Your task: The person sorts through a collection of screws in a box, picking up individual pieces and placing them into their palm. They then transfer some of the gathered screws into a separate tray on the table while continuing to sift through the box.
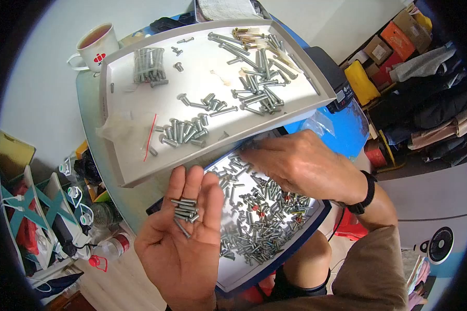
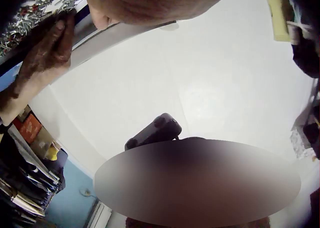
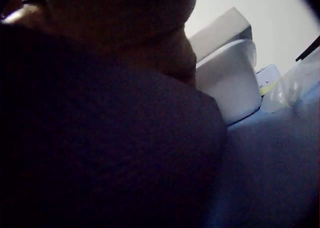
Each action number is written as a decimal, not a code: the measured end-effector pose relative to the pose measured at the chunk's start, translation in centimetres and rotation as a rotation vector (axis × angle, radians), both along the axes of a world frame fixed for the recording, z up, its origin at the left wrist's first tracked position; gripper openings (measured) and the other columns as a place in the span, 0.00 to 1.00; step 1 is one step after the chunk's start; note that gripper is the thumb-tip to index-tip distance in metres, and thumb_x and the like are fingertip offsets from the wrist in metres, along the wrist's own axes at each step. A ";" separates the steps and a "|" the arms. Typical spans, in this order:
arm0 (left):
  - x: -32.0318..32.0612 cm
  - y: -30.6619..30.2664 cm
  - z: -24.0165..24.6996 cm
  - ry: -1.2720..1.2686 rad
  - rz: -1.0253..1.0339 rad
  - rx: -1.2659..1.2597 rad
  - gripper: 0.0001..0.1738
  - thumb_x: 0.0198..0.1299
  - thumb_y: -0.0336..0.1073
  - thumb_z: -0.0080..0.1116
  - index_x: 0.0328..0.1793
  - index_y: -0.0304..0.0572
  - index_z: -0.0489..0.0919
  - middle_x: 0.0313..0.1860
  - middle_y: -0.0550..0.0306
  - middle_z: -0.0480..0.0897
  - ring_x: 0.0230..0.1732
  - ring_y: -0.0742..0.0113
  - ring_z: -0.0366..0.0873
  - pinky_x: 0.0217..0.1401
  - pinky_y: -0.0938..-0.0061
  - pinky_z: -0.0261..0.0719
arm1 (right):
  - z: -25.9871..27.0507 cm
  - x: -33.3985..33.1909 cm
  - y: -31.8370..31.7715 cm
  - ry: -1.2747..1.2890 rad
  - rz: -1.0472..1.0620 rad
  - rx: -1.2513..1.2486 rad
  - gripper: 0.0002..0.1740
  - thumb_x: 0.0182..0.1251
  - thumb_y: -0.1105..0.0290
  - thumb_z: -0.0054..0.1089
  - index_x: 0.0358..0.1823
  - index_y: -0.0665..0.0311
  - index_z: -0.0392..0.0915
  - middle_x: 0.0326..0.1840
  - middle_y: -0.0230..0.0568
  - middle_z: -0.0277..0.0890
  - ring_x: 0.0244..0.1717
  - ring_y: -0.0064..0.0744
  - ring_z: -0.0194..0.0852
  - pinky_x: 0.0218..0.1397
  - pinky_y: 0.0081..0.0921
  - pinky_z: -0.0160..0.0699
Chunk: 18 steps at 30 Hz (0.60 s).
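Observation:
My left hand (image 1: 184, 238) is held palm up, with several short silver screws (image 1: 186, 208) lying across its fingers. To its right, my right hand (image 1: 301, 163) reaches down over the upper part of a blue-rimmed tray (image 1: 275, 263). Its fingertips are blurred among the loose screws (image 1: 264, 223) there, and I cannot tell whether they pinch one. Mixed into this pile are a few red pieces. In the left wrist view the right hand (image 2: 47, 60) shows at the tray's edge, beside the underside of the left hand (image 2: 155, 2).
Beyond the hands, a shallow white box (image 1: 192, 83) holds grouped bolts, a bagged bundle of screws (image 1: 149, 65) and a clear bag with a red strip (image 1: 135, 132). A mug of tea (image 1: 96, 46) stands close to its left corner. A white tub (image 3: 232, 80) shows in the right wrist view.

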State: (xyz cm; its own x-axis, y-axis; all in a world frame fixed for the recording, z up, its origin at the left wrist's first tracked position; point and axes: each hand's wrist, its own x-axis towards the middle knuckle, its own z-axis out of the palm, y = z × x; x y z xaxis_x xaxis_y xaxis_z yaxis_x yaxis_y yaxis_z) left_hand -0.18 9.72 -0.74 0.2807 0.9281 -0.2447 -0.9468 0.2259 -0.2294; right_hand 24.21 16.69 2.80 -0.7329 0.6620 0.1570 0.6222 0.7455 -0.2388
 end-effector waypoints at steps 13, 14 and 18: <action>-0.2 -0.3 -0.1 0.031 -0.040 0.060 0.33 0.71 0.27 0.39 0.81 0.18 0.61 0.78 0.26 0.70 0.84 0.39 0.63 0.91 0.46 0.52 | -0.9 -1.3 0.5 0.025 -0.071 0.005 0.08 0.57 0.75 0.66 0.37 0.69 0.80 0.32 0.50 0.81 0.37 0.53 0.85 0.36 0.44 0.82; -0.2 -0.3 -0.2 0.024 -0.043 0.052 0.32 0.71 0.27 0.39 0.81 0.18 0.61 0.78 0.26 0.71 0.83 0.38 0.64 0.91 0.46 0.52 | -0.8 -1.3 0.5 0.024 -0.067 0.008 0.08 0.57 0.75 0.66 0.37 0.69 0.80 0.32 0.50 0.81 0.37 0.53 0.85 0.36 0.44 0.82; 0.1 -0.5 -0.3 0.043 -0.034 0.079 0.32 0.71 0.27 0.41 0.80 0.18 0.62 0.77 0.26 0.72 0.83 0.38 0.64 0.90 0.45 0.53 | -0.4 -0.8 -0.3 0.007 -0.095 -0.102 0.09 0.62 0.75 0.67 0.42 0.69 0.79 0.32 0.52 0.80 0.37 0.54 0.84 0.36 0.47 0.80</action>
